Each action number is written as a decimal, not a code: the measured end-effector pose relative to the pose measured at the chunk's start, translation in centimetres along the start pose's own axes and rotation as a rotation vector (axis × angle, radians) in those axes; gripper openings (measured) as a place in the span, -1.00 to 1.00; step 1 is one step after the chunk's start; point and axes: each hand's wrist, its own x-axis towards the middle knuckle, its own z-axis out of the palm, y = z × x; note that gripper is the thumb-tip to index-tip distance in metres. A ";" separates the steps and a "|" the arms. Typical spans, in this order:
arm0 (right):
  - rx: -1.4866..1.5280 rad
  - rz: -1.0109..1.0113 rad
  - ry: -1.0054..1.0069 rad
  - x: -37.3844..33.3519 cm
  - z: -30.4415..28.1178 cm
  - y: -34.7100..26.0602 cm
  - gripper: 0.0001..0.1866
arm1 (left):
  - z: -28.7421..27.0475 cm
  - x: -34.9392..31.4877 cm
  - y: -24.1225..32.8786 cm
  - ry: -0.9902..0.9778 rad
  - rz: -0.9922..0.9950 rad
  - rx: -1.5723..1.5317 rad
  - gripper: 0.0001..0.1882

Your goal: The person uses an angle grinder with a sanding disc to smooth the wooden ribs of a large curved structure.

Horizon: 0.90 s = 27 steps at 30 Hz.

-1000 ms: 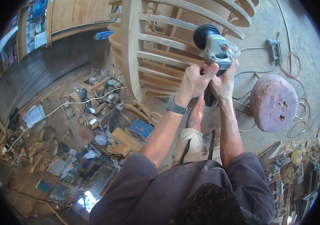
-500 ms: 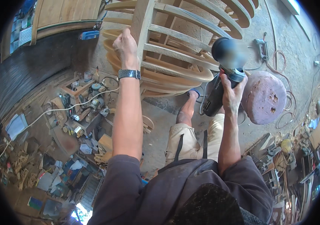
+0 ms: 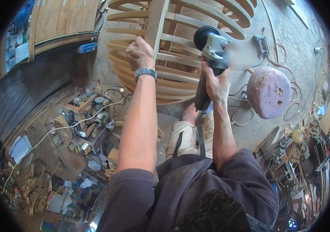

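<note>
In the upper middle of the frame, the person's bare right hand is wrapped firmly around a grey-and-black handheld power tool with a round black disc head, thumb along its body. The disc end overlaps a large pale wooden frame of curved slats and a thick upright post; whether it touches the wood cannot be told. The bare left hand, fingers curled in, is at the slats just left of the post; whether it grips one is hidden. The step in hand looks like smoothing the slats, with the left hand probably steadying the frame. The next move seems to call for laying the disc flat and evenly on a slat, keeping the left fingers well clear.
</note>
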 end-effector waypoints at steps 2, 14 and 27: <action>0.052 0.025 0.018 0.1 -0.8 1.5 -0.12 | -0.4 -0.2 0.3 -0.004 -0.008 0.007 -0.44; -0.083 0.068 -0.016 -2.9 -2.5 1.9 -0.12 | -0.5 0.0 0.7 -0.023 -0.037 0.006 -0.34; -0.048 0.042 -0.002 -3.5 -0.1 1.9 -0.12 | 0.9 -0.9 1.2 0.028 -0.121 -0.181 -0.38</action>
